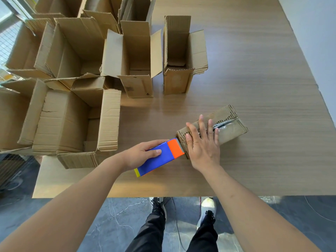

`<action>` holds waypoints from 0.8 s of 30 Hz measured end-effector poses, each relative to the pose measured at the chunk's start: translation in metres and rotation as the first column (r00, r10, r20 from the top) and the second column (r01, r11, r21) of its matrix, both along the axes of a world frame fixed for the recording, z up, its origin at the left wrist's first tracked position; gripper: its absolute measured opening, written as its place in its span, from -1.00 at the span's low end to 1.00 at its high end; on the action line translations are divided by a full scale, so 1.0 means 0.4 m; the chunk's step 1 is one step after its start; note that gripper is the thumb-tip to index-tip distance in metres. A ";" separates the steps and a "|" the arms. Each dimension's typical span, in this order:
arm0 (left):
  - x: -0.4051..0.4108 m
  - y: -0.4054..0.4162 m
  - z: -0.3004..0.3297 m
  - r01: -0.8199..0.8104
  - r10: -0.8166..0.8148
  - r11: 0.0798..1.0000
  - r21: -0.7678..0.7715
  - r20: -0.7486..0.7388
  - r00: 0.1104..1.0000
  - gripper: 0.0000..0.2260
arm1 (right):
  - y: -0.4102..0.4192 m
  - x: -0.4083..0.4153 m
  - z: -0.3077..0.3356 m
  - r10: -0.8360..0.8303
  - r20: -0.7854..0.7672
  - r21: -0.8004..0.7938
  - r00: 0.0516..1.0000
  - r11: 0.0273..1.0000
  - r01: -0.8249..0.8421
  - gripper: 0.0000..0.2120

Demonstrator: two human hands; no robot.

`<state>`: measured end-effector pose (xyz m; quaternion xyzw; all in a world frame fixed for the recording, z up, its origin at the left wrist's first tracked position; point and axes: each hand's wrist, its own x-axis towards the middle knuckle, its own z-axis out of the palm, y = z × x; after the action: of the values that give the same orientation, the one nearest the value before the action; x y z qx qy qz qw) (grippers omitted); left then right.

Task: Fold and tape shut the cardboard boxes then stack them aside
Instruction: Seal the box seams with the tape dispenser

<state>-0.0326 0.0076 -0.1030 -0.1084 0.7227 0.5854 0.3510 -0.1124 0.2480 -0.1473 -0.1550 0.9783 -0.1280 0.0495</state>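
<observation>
A small closed cardboard box (229,124) lies on its side on the wooden table (263,73), with a strip of clear tape (221,125) along its top seam. My right hand (202,142) presses flat on the box's near end, fingers straight. My left hand (140,153) grips a blue and orange tape dispenser (161,157). Its toothed edge meets the box's near end, just left of my right hand.
Several open cardboard boxes (72,113) with raised flaps crowd the left and back of the table; two tall narrow ones (181,57) stand behind the taped box. The table's near edge is at my legs. A wall runs along the right.
</observation>
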 end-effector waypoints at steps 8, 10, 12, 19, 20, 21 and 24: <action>-0.037 0.023 0.044 0.114 -0.115 0.958 -0.262 0.009 0.993 -0.67 | 0.002 -0.010 0.016 0.021 0.090 0.025 0.996 0.999 -0.023 -0.51; -0.066 0.045 0.060 0.185 -0.199 0.895 -0.405 0.009 0.980 -0.68 | 0.004 -0.012 0.023 0.041 0.121 0.029 0.992 0.999 -0.045 -0.49; -0.086 0.060 0.064 0.236 -0.246 0.836 -0.496 0.046 0.968 -0.66 | 0.009 -0.014 0.029 0.062 0.149 0.055 0.987 0.996 -0.071 -0.43; -0.107 0.056 0.077 0.276 -0.310 0.747 -0.605 0.050 0.949 -0.67 | 0.009 -0.012 0.030 0.073 0.159 0.077 0.985 0.993 -0.086 -0.32; -0.117 0.057 0.088 0.279 -0.317 0.737 -0.616 0.050 0.947 -0.67 | 0.011 -0.013 0.031 0.085 0.162 0.069 0.983 0.993 -0.097 -0.31; -0.125 0.056 0.094 0.300 -0.330 0.716 -0.630 0.073 0.941 -0.67 | 0.017 -0.017 0.033 0.104 0.162 0.065 0.981 0.991 -0.116 -0.31; -0.111 0.032 0.108 0.349 -0.342 0.683 -0.641 0.141 0.929 -0.68 | 0.052 -0.039 0.045 0.179 0.175 0.083 0.968 0.977 -0.195 -0.34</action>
<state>-0.0771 0.0203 -0.0597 -0.0893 0.8869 0.2170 0.3979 -0.1279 0.2687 -0.1293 -0.2328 0.9569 -0.0863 0.1504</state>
